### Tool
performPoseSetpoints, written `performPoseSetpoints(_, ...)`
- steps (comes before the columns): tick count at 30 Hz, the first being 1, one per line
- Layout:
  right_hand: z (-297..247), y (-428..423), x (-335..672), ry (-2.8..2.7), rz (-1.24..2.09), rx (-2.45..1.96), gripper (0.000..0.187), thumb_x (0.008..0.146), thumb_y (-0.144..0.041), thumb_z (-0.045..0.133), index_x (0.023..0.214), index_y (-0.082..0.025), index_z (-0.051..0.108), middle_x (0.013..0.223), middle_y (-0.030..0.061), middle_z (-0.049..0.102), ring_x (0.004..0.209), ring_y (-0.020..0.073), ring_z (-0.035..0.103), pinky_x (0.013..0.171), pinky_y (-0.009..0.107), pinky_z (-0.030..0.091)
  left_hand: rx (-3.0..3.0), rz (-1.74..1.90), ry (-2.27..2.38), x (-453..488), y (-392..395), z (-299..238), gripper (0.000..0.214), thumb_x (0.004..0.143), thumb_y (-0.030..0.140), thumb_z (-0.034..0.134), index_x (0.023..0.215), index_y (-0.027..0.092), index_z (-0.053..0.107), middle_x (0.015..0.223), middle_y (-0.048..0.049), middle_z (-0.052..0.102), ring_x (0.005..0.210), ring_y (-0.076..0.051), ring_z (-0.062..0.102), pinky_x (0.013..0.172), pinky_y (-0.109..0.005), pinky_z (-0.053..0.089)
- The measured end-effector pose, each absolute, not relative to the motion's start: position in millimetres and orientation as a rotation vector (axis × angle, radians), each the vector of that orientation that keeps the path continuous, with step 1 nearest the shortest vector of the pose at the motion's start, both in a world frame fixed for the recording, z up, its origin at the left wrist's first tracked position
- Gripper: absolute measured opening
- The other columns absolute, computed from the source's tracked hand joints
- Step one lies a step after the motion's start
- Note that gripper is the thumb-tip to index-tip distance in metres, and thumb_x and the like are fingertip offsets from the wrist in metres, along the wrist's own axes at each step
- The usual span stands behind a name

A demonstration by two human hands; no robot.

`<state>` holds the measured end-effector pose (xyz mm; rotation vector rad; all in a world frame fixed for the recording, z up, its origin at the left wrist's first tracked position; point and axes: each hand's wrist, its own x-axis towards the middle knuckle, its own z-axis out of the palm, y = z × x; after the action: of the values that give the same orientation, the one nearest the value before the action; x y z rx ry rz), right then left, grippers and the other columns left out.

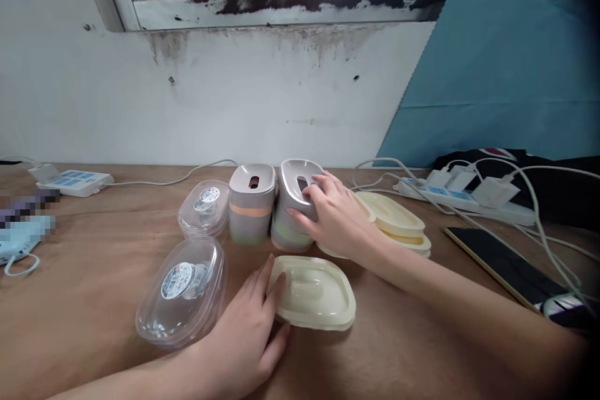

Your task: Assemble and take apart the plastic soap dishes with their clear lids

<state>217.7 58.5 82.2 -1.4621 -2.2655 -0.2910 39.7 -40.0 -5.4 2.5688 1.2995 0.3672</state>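
My right hand [335,215] grips a grey-lidded canister [291,209], which is tilted toward a second, upright grey canister [252,203] beside it. My left hand [250,334] rests on the wooden table [94,275] with its fingers closed on the left edge of a cream plastic lid [316,292] lying flat. Behind my right wrist sits a stack of more cream lids [398,219]. Two clear plastic containers with round stickers lie to the left, one near [182,290] and one farther back [205,206].
A white power strip [462,197] with chargers and tangled cables sits at the right rear. A dark phone [509,269] lies at the right edge. Another power strip [75,181] and a light blue face mask [19,244] are at the left. The wall stands close behind.
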Motion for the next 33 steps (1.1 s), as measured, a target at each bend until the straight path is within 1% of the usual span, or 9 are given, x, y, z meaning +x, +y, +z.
performPoseSetpoints(4,90.3,42.9,239.9,-2.113,-0.219,-1.205,0.034,0.083,-0.04,0.049,0.103,-0.012,0.053,0.131,0.0228,0.038,0.131,0.0369,0.028,0.098,0.052,0.037,2.571,0.386,1.299,38.0,-41.3,-4.2,0.058,0.087,0.02,0.045,0.14,0.01,0.023,0.149,-0.0222,0.01,0.135,-0.034,0.019,0.105,-0.053,0.03)
performPoseSetpoints(6,86.5,26.2,258.1,-2.148,-0.204,-1.022,0.028,0.082,-0.033,0.05,0.105,-0.016,0.049,0.134,0.0187,0.034,0.134,0.0355,0.021,0.103,0.053,0.03,2.563,0.379,1.29,36.9,-41.4,-3.0,0.054,0.086,0.02,0.046,0.137,0.008,0.029,0.148,-0.0227,0.014,0.135,-0.034,0.021,0.105,-0.053,0.03)
performPoseSetpoints(8,72.3,8.3,278.5,-2.25,-0.129,-0.827,0.036,0.077,-0.025,0.052,0.111,-0.021,0.043,0.138,0.0145,0.029,0.135,0.035,0.018,0.105,0.053,0.027,2.546,0.387,1.271,35.7,-41.1,-4.2,0.054,0.086,0.024,0.048,0.135,0.007,0.032,0.147,-0.0228,0.019,0.135,-0.033,0.022,0.105,-0.052,0.031)
performPoseSetpoints(11,38.4,-11.9,304.9,-2.417,0.158,-0.678,0.048,0.068,-0.022,0.051,0.115,-0.021,0.039,0.142,0.0123,0.018,0.136,0.037,0.014,0.104,0.052,0.027,2.522,0.435,1.264,34.3,-40.3,-11.4,0.061,0.086,0.033,0.05,0.137,0.008,0.028,0.147,-0.0217,0.021,0.135,-0.032,0.02,0.105,-0.052,0.031)
performPoseSetpoints(14,11.1,-19.4,318.8,-2.468,0.334,-0.71,0.052,0.066,-0.019,0.051,0.116,-0.021,0.038,0.143,0.0134,0.015,0.136,0.0363,0.014,0.103,0.05,0.029,2.499,0.492,1.309,34.3,-39.5,-17.9,0.063,0.087,0.036,0.049,0.138,0.009,0.025,0.147,-0.0203,0.023,0.135,-0.031,0.021,0.105,-0.052,0.031)
performPoseSetpoints(19,4.9,-16.6,319.3,-2.579,0.372,-0.704,0.056,0.06,-0.016,0.055,0.114,-0.018,0.04,0.144,0.0163,0.013,0.136,0.0374,0.013,0.102,0.051,0.03,2.438,0.443,1.337,35.3,-39.0,-12.2,0.061,0.088,0.034,0.048,0.138,0.01,0.025,0.145,-0.0201,0.026,0.135,-0.031,0.022,0.106,-0.05,0.031)
performPoseSetpoints(22,8.4,-16.9,316.5,-2.643,0.35,-0.706,0.055,0.061,-0.014,0.055,0.114,-0.018,0.042,0.146,0.0159,0.009,0.137,0.0363,0.012,0.101,0.051,0.033,2.426,0.436,1.305,35.4,-39.2,-8.0,0.065,0.087,0.03,0.05,0.14,0.012,0.017,0.145,-0.0203,0.027,0.135,-0.031,0.022,0.106,-0.05,0.029)
performPoseSetpoints(29,7.6,-22.8,308.8,-2.57,0.371,-0.936,0.05,0.067,-0.016,0.053,0.117,-0.02,0.05,0.149,0.0106,0.012,0.138,0.0348,0.01,0.103,0.054,0.029,2.456,0.586,1.224,37.5,-38.6,-8.9,0.091,0.084,0.021,0.055,0.141,0.024,-0.016,0.148,-0.0168,0.02,0.135,-0.03,0.024,0.104,-0.052,0.033)
performPoseSetpoints(33,6.9,-23.7,304.8,-2.611,0.374,-1.0,0.054,0.074,-0.018,0.052,0.127,-0.027,0.047,0.151,0.0059,0.012,0.138,0.0329,0.013,0.103,0.054,0.029,2.426,0.631,1.238,38.2,-37.8,-9.4,0.098,0.081,0.018,0.057,0.14,0.024,-0.02,0.147,-0.0168,0.023,0.133,-0.029,0.028,0.103,-0.05,0.035)
